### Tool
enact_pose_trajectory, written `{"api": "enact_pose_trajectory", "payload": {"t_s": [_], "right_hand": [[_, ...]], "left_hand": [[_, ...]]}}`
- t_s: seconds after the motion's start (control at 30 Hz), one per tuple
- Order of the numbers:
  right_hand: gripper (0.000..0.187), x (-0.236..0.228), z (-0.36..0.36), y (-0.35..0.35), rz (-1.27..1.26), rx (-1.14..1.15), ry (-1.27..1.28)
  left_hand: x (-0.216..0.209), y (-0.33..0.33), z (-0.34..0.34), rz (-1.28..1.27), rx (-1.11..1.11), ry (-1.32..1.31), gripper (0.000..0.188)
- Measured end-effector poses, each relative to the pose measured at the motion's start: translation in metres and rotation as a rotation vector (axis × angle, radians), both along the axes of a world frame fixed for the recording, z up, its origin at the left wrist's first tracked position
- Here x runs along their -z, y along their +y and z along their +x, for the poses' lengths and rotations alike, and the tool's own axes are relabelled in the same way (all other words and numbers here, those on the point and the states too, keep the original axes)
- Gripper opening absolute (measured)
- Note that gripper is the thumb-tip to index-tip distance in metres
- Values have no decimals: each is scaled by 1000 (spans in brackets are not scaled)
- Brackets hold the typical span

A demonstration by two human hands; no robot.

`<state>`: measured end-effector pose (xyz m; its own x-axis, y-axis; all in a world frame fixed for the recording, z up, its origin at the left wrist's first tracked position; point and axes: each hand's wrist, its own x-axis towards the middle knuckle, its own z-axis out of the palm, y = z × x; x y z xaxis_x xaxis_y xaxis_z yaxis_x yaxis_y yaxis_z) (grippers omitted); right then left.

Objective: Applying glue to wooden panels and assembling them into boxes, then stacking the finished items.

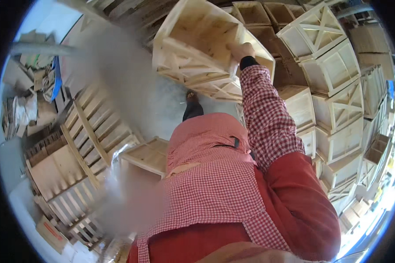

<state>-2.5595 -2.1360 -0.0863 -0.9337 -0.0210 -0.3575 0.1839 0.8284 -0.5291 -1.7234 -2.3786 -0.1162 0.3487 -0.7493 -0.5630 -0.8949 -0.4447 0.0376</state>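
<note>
My right hand point(241, 51), in a red checked sleeve with a dark cuff, is closed around the edge of a divider in a pale wooden cabinet point(175, 57). The cabinet is tilted, with its open compartments facing up toward me and X-shaped slats along its side. It hangs or rests just beyond my foot point(191, 97); whether it touches the floor I cannot tell. No part of my left hand shows, and a grey blur covers much of the left side of the view.
Stacked wooden cabinets point(333, 72), several with X slats, line the right side. Near my left side stands another wooden cabinet point(149, 153). Slatted wooden pallets point(85, 136) lie farther left, with cardboard and wrapping scraps point(44, 105) behind them. Grey floor point(166, 103) shows around my foot.
</note>
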Motion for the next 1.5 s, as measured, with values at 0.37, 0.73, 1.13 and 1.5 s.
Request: {"api": "enact_pose_trajectory", "payload": {"t_s": [0.37, 0.73, 1.13, 1.5], "right_hand": [[42, 99, -194, 71, -143, 446, -242], [49, 181, -303, 142, -531, 383, -664], [52, 156, -311, 171, -238, 352, -406], [69, 34, 49, 56, -222, -290, 124]], "left_hand": [[-48, -159, -160, 41, 250, 41, 48], [-91, -219, -355, 52, 819, -347, 50], [-62, -210, -494, -97, 1165, -144, 51], [-180, -146, -672, -233, 1341, -50, 37]]}}
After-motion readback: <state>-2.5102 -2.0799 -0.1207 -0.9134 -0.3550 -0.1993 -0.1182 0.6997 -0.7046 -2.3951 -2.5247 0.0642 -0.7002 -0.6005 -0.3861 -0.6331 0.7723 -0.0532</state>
